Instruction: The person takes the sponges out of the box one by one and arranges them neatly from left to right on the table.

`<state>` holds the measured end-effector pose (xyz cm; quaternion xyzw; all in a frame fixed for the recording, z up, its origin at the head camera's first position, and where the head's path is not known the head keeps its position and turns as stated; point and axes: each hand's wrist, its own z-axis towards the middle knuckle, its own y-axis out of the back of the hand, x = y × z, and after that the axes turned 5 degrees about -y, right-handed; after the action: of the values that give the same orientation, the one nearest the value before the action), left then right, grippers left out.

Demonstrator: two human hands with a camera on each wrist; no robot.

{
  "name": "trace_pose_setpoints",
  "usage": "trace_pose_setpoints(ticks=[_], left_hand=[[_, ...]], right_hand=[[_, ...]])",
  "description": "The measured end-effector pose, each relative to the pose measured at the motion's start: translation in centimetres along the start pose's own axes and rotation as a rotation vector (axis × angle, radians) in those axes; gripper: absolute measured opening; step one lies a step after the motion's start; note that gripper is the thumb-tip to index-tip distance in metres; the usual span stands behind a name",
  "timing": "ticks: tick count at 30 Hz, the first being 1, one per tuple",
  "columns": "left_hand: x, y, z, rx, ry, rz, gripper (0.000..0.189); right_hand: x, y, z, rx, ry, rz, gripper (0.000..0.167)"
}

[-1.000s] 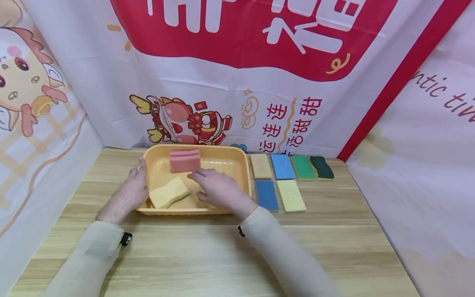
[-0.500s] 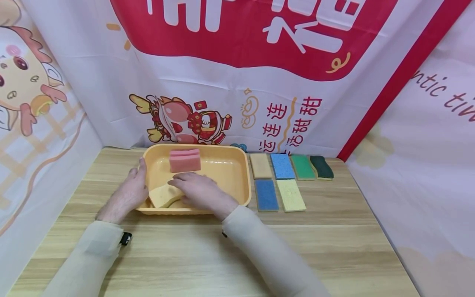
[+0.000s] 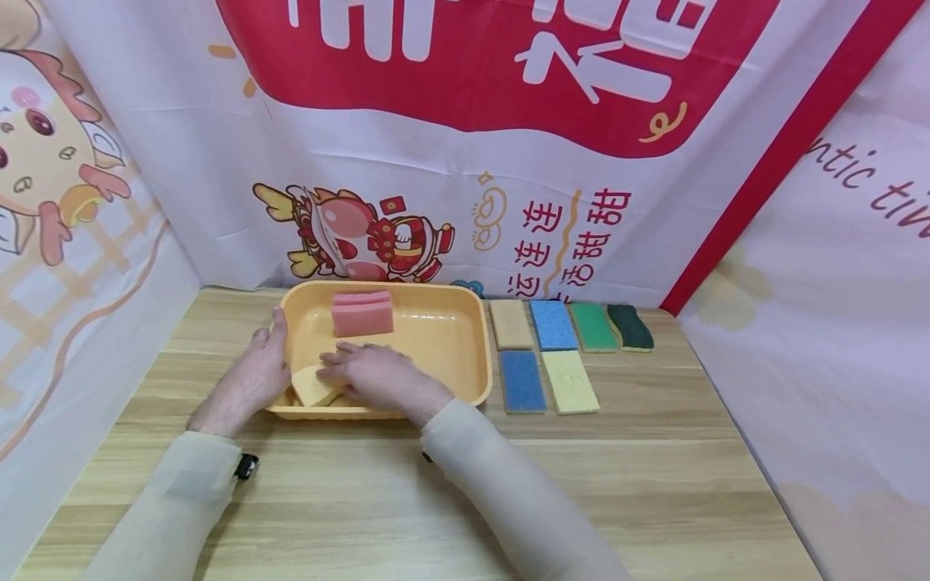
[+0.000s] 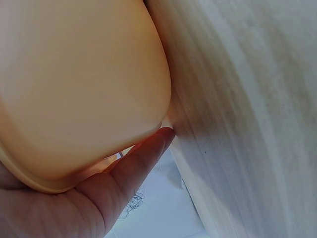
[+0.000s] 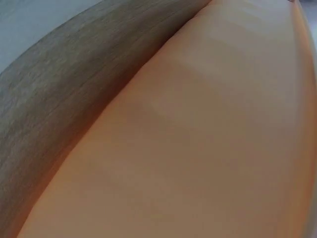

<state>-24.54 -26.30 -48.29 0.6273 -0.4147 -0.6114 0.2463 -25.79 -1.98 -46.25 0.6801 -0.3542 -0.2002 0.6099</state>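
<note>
In the head view, a light orange plastic tray (image 3: 441,355) stands on the wooden table. My left hand (image 3: 250,375) holds its left end, thumb at the rim. Fingers (image 4: 131,168) reach down the outside wall in the left wrist view. Inside the tray, a cream wavy-edged sponge (image 3: 311,389) lies at the near left. My right hand (image 3: 381,378) is over this sponge's right part, fingers spread and covering it. Two pink sponges (image 3: 363,320) stand on edge, one behind the other, near the tray's back wall.
Right of the tray lie several flat sponges: beige (image 3: 512,325), light blue (image 3: 554,327), green (image 3: 594,328), dark green (image 3: 630,329), dark blue (image 3: 522,382) and pale yellow (image 3: 570,382). A printed cloth (image 3: 436,161) hangs behind the table (image 3: 349,500).
My right hand has moved left inside the tray, from beside the cream sponge to over it. The left hand and the tray have stayed in place.
</note>
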Motion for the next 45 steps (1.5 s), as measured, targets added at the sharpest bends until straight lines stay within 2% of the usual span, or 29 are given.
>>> trace_pose_setpoints(ticks=[4, 8, 11, 19, 24, 31, 35, 39, 45], left_hand=[[0.1, 0.0, 0.0, -0.006, -0.007, 0.008, 0.097], [0.1, 0.1, 0.1, -0.014, -0.017, 0.017, 0.098], [0.1, 0.0, 0.0, -0.005, -0.011, 0.002, 0.098], [0.2, 0.0, 0.0, -0.015, -0.018, 0.009, 0.096], [0.2, 0.1, 0.0, -0.003, 0.003, -0.001, 0.095], [-0.1, 0.2, -0.1, 0.012, 0.023, -0.030, 0.094], [-0.1, 0.2, -0.1, 0.006, 0.014, -0.028, 0.094], [-0.1, 0.2, -0.1, 0.000, 0.004, -0.025, 0.096], [-0.2, 0.2, -0.1, 0.009, 0.014, -0.031, 0.097]], right_hand=[[-0.1, -0.1, 0.2, 0.008, 0.019, -0.017, 0.053], [-0.3, -0.3, 0.2, -0.011, 0.032, -0.108, 0.052], [-0.4, -0.4, 0.2, -0.029, 0.018, -0.137, 0.053], [-1.0, -0.5, 0.2, -0.086, -0.050, -0.090, 0.050], [-1.1, -0.5, 0.1, -0.093, -0.111, -0.075, 0.048], [-1.5, -0.6, -0.1, -0.094, -0.197, -0.098, 0.059], [-1.9, -0.5, -0.2, -0.084, -0.218, -0.077, 0.061], [-2.4, -0.4, -0.4, -0.085, -0.215, -0.037, 0.054], [-3.1, -0.3, -0.7, -0.103, -0.211, -0.023, 0.034]])
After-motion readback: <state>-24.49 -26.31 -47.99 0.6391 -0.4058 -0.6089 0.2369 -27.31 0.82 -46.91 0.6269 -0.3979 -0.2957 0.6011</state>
